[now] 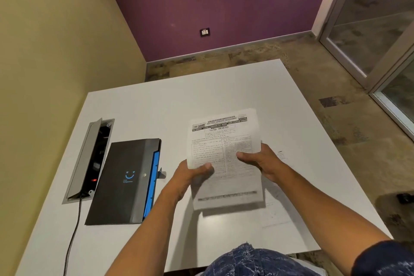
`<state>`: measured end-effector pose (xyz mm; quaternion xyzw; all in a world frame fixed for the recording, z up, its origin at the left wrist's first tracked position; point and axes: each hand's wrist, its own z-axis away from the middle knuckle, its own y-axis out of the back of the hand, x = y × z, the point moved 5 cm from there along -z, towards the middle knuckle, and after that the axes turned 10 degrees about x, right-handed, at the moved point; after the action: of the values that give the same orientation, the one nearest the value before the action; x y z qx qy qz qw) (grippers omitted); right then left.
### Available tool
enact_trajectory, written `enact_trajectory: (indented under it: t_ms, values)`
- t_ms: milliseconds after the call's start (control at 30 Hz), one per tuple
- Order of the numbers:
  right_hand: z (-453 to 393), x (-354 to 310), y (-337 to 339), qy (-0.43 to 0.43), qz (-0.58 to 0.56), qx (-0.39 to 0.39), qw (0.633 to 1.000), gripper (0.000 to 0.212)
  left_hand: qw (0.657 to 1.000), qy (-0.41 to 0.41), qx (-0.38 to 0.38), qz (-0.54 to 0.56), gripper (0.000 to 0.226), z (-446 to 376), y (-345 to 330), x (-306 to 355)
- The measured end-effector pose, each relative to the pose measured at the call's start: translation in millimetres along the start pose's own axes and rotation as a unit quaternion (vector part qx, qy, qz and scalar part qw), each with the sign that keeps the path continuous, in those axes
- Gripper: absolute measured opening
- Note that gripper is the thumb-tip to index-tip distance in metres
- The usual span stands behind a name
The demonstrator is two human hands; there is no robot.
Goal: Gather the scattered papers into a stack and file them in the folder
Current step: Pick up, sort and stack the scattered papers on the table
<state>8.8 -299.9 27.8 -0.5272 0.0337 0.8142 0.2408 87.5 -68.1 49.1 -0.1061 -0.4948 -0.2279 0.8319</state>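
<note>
Gathering looked basically done: both hands, left hand (pixel 192 171) and right hand (pixel 257 159), pinched the paper stack (pixel 224 154) above the table (pixel 156 105); next was probably opening the shut folder (pixel 125 181) sitting off left

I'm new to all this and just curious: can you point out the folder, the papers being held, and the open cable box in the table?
folder (pixel 122 184): head view, middle of its black front cover.
papers (pixel 220 139): head view, printed upper half of the top sheet.
cable box (pixel 86 159): head view, its raised grey lid.
</note>
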Motion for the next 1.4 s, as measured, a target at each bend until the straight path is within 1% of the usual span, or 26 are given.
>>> enact_trajectory:
  t_ms: [33, 100, 167, 233, 333, 433, 500, 567, 633, 700, 767, 833, 933, 967, 1033, 1133, 1233, 1300, 1400]
  values:
    - [0.4, -0.7, 0.9, 0.008, 0.007, 0.008, 1.0, 0.053, 0.999, -0.004, 0.013, -0.032, 0.045, -2.8, 4.0, -2.3]
    - [3.1, -0.6, 0.7, 0.02, 0.031, 0.02, 0.999, 0.052, 0.998, -0.004, 0.037, -0.058, 0.043, -7.9, 11.3, -7.4]
    - [6.8, 0.0, -1.9, 0.04, 0.064, 0.021, 0.997, 0.05, 0.998, -0.008, 0.045, -0.043, 0.051, -8.4, 14.4, -8.1]
    - [9.7, 1.6, -5.4, 0.044, 0.072, 0.022, 0.996, 0.052, 0.998, -0.014, 0.046, -0.035, 0.061, -8.3, 15.1, -7.9]
    - [12.9, 4.2, -8.7, 0.043, 0.1, 0.021, 0.994, 0.047, 0.997, -0.023, 0.058, -0.041, 0.065, -6.5, 18.3, -10.4]
    - [15.1, 12.0, -6.5, 0.041, 0.103, 0.033, 0.993, 0.041, 0.996, -0.03, 0.07, -0.042, 0.059, -4.0, 18.0, -16.9]
    - [15.2, 16.5, -3.6, 0.045, 0.096, 0.042, 0.993, 0.042, 0.995, -0.027, 0.083, -0.05, 0.052, -3.1, 17.4, -21.9]
    - [14.8, 22.3, -1.3, 0.039, 0.108, 0.029, 0.993, 0.045, 0.994, -0.024, 0.089, -0.056, 0.048, -3.6, 17.8, -29.2]
    - [15.2, 31.5, -0.3, 0.027, 0.134, 0.0, 0.991, 0.046, 0.995, -0.017, 0.091, -0.049, 0.05, -3.7, 18.8, -38.5]
    - [12.2, 42.2, 3.3, 0.005, 0.141, 0.005, 0.99, 0.047, 0.995, -0.008, 0.092, -0.048, 0.051, -5.0, 18.8, -45.0]
    - [7.2, 46.8, 3.1, 0.005, 0.133, 0.02, 0.991, 0.045, 0.995, -0.003, 0.091, -0.047, 0.05, -8.5, 18.3, -48.0]
    - [5.4, 43.6, -0.8, 0.014, 0.119, 0.029, 0.992, 0.037, 0.995, -0.006, 0.09, -0.044, 0.05, -10.8, 19.4, -46.1]
    - [5.0, 32.8, -2.3, 0.023, 0.084, 0.044, 0.995, 0.032, 0.997, -0.01, 0.075, -0.015, 0.056, -10.3, 20.8, -35.7]
    - [4.6, 30.1, -2.3, 0.019, 0.063, 0.045, 0.997, 0.034, 0.998, -0.007, 0.059, 0.009, 0.059, -10.0, 19.9, -32.3]
    - [0.8, 28.2, -1.2, 0.012, 0.03, 0.05, 0.998, 0.044, 0.998, 0.005, 0.026, 0.062, 0.056, -10.3, 13.6, -26.8]
    - [-5.3, 29.7, -1.2, 0.007, 0.011, 0.058, 0.998, 0.056, 0.995, 0.015, 0.008, 0.102, 0.055, -12.8, 1.4, -22.7]
    - [-8.1, 31.9, 7.0, -0.002, -0.023, 0.092, 0.995, 0.051, 0.99, 0.042, -0.008, 0.137, 0.055, -14.9, -5.6, -24.1]
    - [-9.3, 31.7, 10.4, -0.004, -0.024, 0.078, 0.997, 0.052, 0.99, 0.056, -0.023, 0.126, 0.054, -14.5, -9.2, -25.4]
    - [-9.7, 28.5, 9.5, -0.012, 0.014, 0.016, 1.0, 0.057, 0.993, 0.058, -0.003, 0.107, 0.047, -20.5, -8.6, -33.5]
